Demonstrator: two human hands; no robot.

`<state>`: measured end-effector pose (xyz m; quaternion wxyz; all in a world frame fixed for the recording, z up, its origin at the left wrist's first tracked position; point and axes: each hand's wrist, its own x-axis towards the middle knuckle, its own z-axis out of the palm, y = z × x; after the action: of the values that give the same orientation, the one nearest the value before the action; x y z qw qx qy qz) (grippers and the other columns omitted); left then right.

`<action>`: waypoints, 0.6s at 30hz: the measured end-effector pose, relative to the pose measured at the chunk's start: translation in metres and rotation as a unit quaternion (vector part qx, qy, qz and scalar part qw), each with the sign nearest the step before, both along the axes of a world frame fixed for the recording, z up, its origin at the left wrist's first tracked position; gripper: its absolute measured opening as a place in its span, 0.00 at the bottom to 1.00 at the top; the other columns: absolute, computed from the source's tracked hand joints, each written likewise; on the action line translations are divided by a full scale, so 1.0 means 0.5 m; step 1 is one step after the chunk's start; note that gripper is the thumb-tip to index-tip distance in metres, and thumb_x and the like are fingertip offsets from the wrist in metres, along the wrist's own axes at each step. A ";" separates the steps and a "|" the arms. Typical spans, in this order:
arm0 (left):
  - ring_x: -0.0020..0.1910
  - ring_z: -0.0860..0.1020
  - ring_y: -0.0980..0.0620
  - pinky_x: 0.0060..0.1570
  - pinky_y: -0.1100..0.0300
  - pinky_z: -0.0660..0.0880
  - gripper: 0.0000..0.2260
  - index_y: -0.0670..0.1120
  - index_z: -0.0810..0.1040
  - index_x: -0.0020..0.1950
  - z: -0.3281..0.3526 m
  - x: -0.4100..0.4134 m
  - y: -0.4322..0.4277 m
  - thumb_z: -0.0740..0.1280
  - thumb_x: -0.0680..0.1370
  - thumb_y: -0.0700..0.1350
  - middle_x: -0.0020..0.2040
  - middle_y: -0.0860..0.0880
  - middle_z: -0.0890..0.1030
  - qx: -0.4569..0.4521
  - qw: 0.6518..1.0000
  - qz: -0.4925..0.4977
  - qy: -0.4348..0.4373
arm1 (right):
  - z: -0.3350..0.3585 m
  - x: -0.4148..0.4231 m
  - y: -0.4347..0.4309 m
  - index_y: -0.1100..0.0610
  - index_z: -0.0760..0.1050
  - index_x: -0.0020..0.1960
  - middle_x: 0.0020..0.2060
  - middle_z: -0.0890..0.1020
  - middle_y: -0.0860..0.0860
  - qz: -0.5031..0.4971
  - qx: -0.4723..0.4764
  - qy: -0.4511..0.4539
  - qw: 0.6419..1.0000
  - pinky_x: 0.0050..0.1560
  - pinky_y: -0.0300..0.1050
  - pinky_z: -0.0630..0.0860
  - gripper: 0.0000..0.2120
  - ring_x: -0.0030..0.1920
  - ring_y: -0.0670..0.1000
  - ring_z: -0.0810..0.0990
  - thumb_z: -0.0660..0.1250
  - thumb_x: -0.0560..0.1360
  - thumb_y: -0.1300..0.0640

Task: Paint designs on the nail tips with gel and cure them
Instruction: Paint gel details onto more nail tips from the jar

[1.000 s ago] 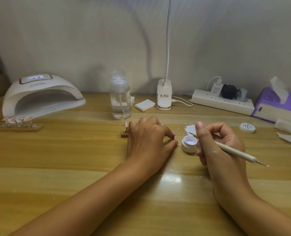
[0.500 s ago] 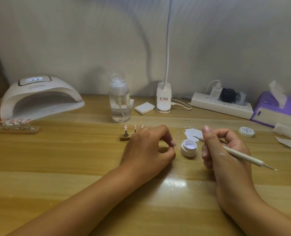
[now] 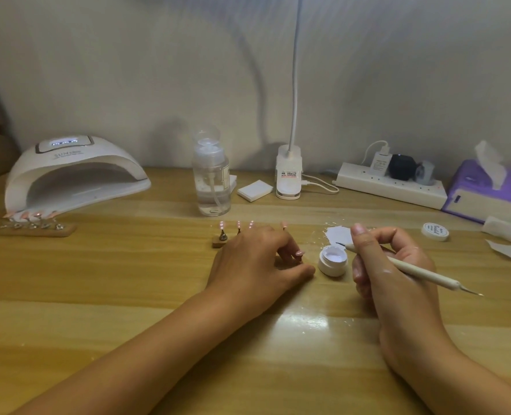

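Step in hand, as judged: loading the fine brush (image 3: pixel 410 268) from the gel pot (image 3: pixel 333 268) before painting. The right hand (image 3: pixel 395 265) grips the brush pen-fashion, with the bristle tip just over the pot's far rim. Whether the tip touches the gel cannot be told. Take up a small bead only, wipe the excess on the rim, and plant the heel of the hand on the counter (image 3: pixel 128 280) for a steady stroke. The left hand (image 3: pixel 257 262) lies with fingers curled over the wooden nail tip stand (image 3: pixel 219 242), just left of the pot. Whether it actually grips the stand is hidden. Brace the stand firmly so the upright nail tips (image 3: pixel 221 225) do not rock under the brush. The pot stands open and shows pale lilac-white gel inside. A printed round lid (image 3: pixel 434 231) lies well apart to the right. The pump bottle (image 3: pixel 210 187), farther back, holds clear liquid. The curing lamp (image 3: pixel 74 175) stands far left, with a second stand of tips (image 3: pixel 29 224) at its mouth.
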<state>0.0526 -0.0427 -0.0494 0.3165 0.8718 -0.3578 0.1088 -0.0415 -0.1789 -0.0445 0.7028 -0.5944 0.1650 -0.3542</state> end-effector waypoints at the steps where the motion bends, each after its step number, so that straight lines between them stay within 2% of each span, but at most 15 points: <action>1: 0.44 0.73 0.63 0.45 0.63 0.65 0.13 0.58 0.79 0.46 0.003 0.000 0.002 0.70 0.70 0.65 0.41 0.62 0.77 0.009 1.000 0.002 -0.013 | 0.000 0.000 0.000 0.54 0.71 0.40 0.21 0.72 0.48 0.000 -0.001 0.002 1.000 0.21 0.32 0.62 0.11 0.21 0.42 0.65 0.70 0.77 0.53; 4: 0.47 0.72 0.58 0.48 0.58 0.67 0.14 0.58 0.78 0.48 0.028 0.013 0.014 0.65 0.70 0.64 0.44 0.60 0.76 0.022 0.994 0.017 -0.104 | 0.002 -0.001 -0.001 0.55 0.71 0.40 0.21 0.72 0.48 -0.003 -0.003 0.007 1.000 0.21 0.31 0.63 0.11 0.21 0.42 0.66 0.70 0.77 0.53; 6: 0.52 0.69 0.56 0.52 0.58 0.59 0.16 0.57 0.78 0.50 0.054 0.034 0.023 0.60 0.69 0.62 0.48 0.59 0.73 0.025 0.986 0.049 -0.158 | 0.003 0.000 0.000 0.56 0.72 0.41 0.21 0.72 0.48 0.000 -0.002 0.012 1.000 0.21 0.31 0.63 0.11 0.21 0.41 0.66 0.70 0.77 0.53; 9: 0.62 0.63 0.54 0.56 0.57 0.51 0.20 0.59 0.79 0.53 0.075 0.071 0.026 0.58 0.70 0.67 0.58 0.58 0.69 0.098 0.982 0.082 -0.140 | 0.003 -0.001 0.000 0.57 0.71 0.42 0.22 0.71 0.48 0.010 -0.007 0.015 1.000 0.22 0.31 0.63 0.11 0.21 0.41 0.65 0.69 0.78 0.53; 12: 0.66 0.60 0.52 0.58 0.54 0.48 0.20 0.59 0.81 0.52 0.078 0.098 0.008 0.63 0.71 0.70 0.61 0.57 0.69 0.176 0.976 0.067 -0.111 | 0.003 -0.001 0.001 0.56 0.72 0.41 0.22 0.71 0.49 0.010 -0.012 0.018 1.000 0.22 0.30 0.63 0.11 0.22 0.41 0.66 0.69 0.77 0.52; 15: 0.63 0.61 0.52 0.58 0.53 0.47 0.14 0.60 0.81 0.46 0.078 0.103 -0.016 0.69 0.69 0.67 0.58 0.59 0.70 0.178 0.980 0.044 -0.080 | 0.003 -0.002 -0.001 0.56 0.72 0.41 0.22 0.71 0.49 0.009 -0.009 0.019 1.000 0.22 0.30 0.63 0.11 0.21 0.41 0.66 0.69 0.77 0.52; 18: 0.61 0.62 0.53 0.58 0.53 0.49 0.06 0.62 0.78 0.41 0.070 0.099 -0.023 0.71 0.71 0.62 0.57 0.59 0.72 0.150 0.986 0.028 -0.068 | 0.001 -0.003 -0.003 0.56 0.72 0.41 0.21 0.71 0.49 0.013 -0.006 0.017 1.000 0.22 0.30 0.63 0.11 0.21 0.41 0.66 0.69 0.77 0.52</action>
<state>0.1023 -0.0544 -0.0143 0.1538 0.9094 -0.3667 0.1220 -0.0428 -0.1802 -0.0439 0.7006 -0.6067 0.1676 -0.3360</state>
